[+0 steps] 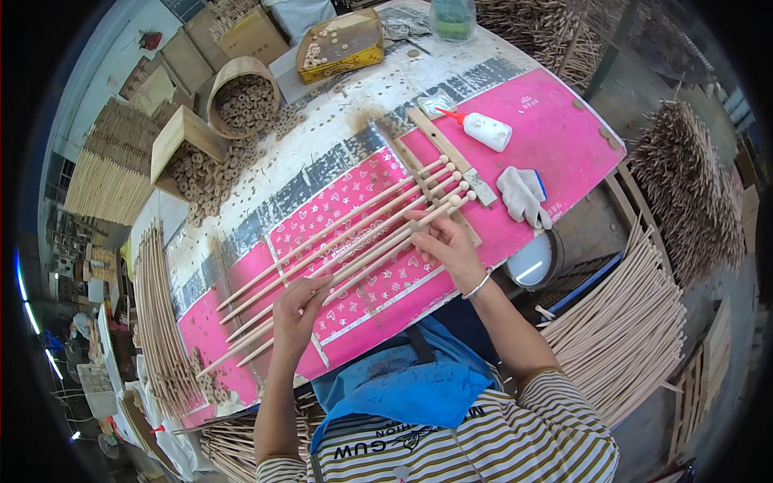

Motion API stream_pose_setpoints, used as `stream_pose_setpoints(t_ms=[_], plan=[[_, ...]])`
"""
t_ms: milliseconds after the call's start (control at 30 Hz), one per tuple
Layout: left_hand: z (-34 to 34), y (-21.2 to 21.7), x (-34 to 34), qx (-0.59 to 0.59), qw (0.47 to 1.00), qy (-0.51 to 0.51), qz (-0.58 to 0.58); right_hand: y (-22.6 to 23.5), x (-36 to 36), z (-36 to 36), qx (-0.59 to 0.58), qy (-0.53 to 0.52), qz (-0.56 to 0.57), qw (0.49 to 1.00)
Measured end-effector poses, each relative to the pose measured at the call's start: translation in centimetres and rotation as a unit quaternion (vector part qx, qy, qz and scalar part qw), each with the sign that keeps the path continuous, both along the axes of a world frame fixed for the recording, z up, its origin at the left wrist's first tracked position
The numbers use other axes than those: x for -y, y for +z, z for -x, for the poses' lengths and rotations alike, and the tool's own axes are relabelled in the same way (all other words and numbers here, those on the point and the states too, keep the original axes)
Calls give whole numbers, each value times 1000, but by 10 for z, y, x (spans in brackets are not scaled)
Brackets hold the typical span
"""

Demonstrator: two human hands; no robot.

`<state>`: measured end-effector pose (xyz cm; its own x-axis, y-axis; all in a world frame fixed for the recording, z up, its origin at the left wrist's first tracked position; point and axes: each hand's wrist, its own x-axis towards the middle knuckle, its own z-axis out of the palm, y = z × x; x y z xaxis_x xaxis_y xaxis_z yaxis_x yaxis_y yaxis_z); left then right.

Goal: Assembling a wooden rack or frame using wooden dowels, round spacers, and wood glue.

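Note:
Several slim wooden sticks (322, 239) with small round knobs at their far right ends lie slantwise, side by side, on the pink patterned table cover (358, 342). Both hands are on the nearer ones. My left hand (295, 312) is closed around the lower part of a wooden stick (362, 262). Close to the knobs, my right hand (448, 246) pinches the sticks at the near side of the row; its fingers partly hide which it holds. Beyond the knobs, a wooden strip (451, 153) lies across the row's end.
A white glue bottle (487, 133) with a red tip and a white glove (522, 196) lie to the right. Wooden rings spill from a round tub (216, 109) and a wooden box (165, 153). A yellow tray (342, 72) holds small beads. Stick bundles (628, 330) flank the table.

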<state>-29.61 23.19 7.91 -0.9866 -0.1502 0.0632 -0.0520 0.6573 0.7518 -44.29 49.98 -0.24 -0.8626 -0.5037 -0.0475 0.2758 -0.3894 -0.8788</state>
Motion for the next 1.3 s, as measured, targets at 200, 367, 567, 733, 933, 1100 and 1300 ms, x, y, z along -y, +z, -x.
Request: stream_pose_setpoints(t_ms=[200,367,567,733,933,1100,1300], plan=[[1,1,-4,12,1000,2,-18,-8,-1,5,1,-35,-19,999],[23,-12,9,-23,999,-27,9,-25,-12,7,-97,-122,-88,984],[96,-36,40,2,1000,16,21,-48,-43,0,-141,-275,-151,939],[144,-65,56,1,999,10,49,-44,-47,-6,-145,-277,-237,920],[156,-90,53,19,1000,-9,1,-44,-49,-5,-142,-263,-262,918],[159,-94,39,8,999,4,43,-37,-56,-1,-113,-227,-286,924],[161,-94,37,-34,994,-5,106,-8,-78,55,-153,-233,-313,908]])
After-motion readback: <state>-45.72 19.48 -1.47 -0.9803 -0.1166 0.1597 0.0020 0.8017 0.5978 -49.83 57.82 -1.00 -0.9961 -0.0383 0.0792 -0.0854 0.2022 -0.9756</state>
